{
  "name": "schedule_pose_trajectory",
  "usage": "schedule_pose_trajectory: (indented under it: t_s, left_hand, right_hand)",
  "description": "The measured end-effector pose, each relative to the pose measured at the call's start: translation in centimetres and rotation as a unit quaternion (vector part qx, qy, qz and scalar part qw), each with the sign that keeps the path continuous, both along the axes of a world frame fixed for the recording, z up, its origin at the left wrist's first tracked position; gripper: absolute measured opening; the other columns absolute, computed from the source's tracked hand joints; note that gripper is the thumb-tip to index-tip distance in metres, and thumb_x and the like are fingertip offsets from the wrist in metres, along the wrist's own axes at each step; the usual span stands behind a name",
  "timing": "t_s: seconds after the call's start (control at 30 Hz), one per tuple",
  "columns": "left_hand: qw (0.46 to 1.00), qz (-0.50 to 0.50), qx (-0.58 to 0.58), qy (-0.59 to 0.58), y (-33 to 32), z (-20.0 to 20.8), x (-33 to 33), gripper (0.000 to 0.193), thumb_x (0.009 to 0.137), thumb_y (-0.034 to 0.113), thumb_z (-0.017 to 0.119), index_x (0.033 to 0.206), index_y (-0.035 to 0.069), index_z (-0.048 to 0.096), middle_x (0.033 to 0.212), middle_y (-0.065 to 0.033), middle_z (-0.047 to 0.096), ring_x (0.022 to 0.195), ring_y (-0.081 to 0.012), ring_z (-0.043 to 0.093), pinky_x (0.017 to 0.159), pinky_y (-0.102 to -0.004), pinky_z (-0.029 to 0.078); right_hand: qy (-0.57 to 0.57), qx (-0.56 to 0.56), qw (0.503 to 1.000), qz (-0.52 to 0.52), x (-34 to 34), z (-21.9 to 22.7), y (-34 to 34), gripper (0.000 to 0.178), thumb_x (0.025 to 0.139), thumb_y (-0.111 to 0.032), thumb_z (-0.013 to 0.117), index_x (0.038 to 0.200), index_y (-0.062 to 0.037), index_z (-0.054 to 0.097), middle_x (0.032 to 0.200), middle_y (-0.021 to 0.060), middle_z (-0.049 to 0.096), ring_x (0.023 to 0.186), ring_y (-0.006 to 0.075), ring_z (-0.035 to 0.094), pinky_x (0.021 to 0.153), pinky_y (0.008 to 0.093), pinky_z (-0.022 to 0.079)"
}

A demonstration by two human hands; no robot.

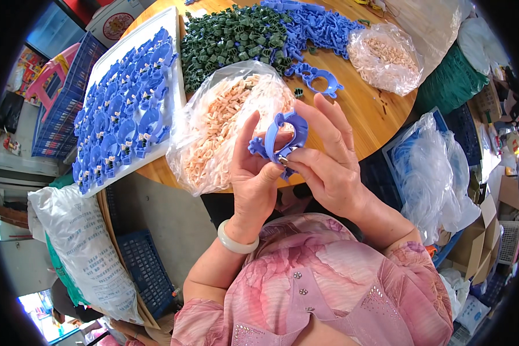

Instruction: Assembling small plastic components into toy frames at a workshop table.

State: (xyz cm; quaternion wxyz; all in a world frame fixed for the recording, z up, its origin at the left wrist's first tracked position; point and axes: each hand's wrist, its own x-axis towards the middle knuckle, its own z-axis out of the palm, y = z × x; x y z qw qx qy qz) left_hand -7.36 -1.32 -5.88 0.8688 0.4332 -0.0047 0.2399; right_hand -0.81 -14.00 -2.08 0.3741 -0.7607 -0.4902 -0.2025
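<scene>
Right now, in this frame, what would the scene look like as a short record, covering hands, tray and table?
Left hand: holding the blue ring-shaped part, thumb at its lower side
Right hand: fingers at the same part's lower end
White tray: at left, bearing rows of blue pieces
Wooden table: dark green heap, blue heap, two clear bags of pale pieces

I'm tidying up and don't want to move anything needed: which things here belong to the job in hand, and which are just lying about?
Likely part of the job:
held blue ring
dark green pieces
piled blue pieces
bagged peach pieces
white tray with finished-looking rows of blue parts

Apparently just lying about:
white sack
blue crate
cardboard box
clear plastic
</scene>
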Motion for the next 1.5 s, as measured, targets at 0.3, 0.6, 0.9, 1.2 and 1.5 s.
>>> schedule_pose_trajectory:
  t_s: [0.3,0.6,0.9,1.2,1.5]
  left_hand:
    - [0.999,-0.029,-0.028,-0.004,0.2,-0.2,0.2,0.073,0.082,0.023,0.070,0.139,0.002,0.030,0.112,-0.0129,0.058,0.104,-0.0224,0.057,0.090,-0.0346,0.048]
    - [0.993,-0.060,-0.100,-0.013,0.5,0.2,0.4,0.073,0.081,0.008,0.067,0.141,0.004,0.026,0.116,-0.0150,0.057,0.109,-0.0245,0.056,0.093,-0.0350,0.047]
    - [0.999,-0.023,-0.018,-0.012,0.1,0.2,0.3,0.074,0.080,0.016,0.071,0.140,0.004,0.029,0.117,-0.0143,0.056,0.109,-0.0250,0.056,0.094,-0.0381,0.046]
    - [1.000,-0.023,-0.004,-0.021,0.4,0.1,0.1,0.084,0.070,-0.003,0.073,0.141,0.005,0.028,0.117,-0.0099,0.051,0.107,-0.0192,0.055,0.091,-0.0318,0.047]
    - [0.999,-0.019,0.024,-0.012,0.7,0.1,0.0,0.085,0.069,-0.007,0.072,0.141,0.006,0.029,0.116,-0.0096,0.051,0.100,-0.0160,0.056,0.087,-0.0296,0.048]
  right_hand:
    - [0.017,0.010,1.000,0.017,0.6,0.0,0.2,0.012,0.072,-0.009,0.071,0.082,-0.0060,0.065,0.134,0.0173,0.046,0.131,0.0360,0.034,0.106,0.0445,0.028]
    - [0.085,0.097,0.992,0.005,1.0,0.3,-1.1,0.020,0.073,-0.003,0.071,0.091,-0.0061,0.064,0.099,0.0091,0.058,0.093,0.0268,0.054,0.080,0.0336,0.043]
    - [0.119,0.081,0.990,0.000,0.9,-0.6,-0.9,0.018,0.069,-0.005,0.073,0.085,-0.0069,0.064,0.082,0.0062,0.060,0.075,0.0241,0.057,0.067,0.0328,0.042]
    - [0.286,0.095,0.953,0.004,0.3,-0.5,-0.5,0.013,0.070,-0.003,0.072,0.080,-0.0070,0.064,0.077,0.0052,0.060,0.068,0.0214,0.057,0.063,0.0317,0.042]
    - [0.152,0.014,0.988,0.011,1.2,0.1,-0.5,0.011,0.071,-0.007,0.071,0.077,-0.0071,0.062,0.076,0.0043,0.060,0.068,0.0236,0.058,0.061,0.0326,0.042]
